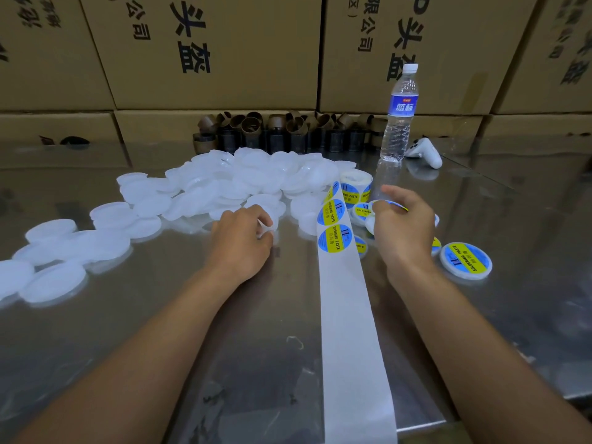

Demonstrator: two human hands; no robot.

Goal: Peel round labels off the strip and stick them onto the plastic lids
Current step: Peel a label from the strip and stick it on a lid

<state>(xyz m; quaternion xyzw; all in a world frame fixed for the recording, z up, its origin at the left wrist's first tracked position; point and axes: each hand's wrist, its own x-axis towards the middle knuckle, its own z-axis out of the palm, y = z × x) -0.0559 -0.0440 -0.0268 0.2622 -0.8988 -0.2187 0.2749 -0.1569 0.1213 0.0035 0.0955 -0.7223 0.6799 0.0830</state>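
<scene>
Our left hand (242,241) pinches a plain lid (267,219) on the counter (160,315); our right hand (403,225) hovers, its grip curled around a labelled lid (389,205).

Two bare forearms enter from the lower edge, uncovered as far as they show. The left hand (238,243) and the right hand (404,225) wear no gloves. The fingernails that show are short and plain.

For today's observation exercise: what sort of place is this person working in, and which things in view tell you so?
Probably a small factory or warehouse packing bench. Stacked printed cardboard cartons form the backdrop, a heap of blank plastic lids covers the steel table, and a label strip feeds repetitive hand labelling.
</scene>
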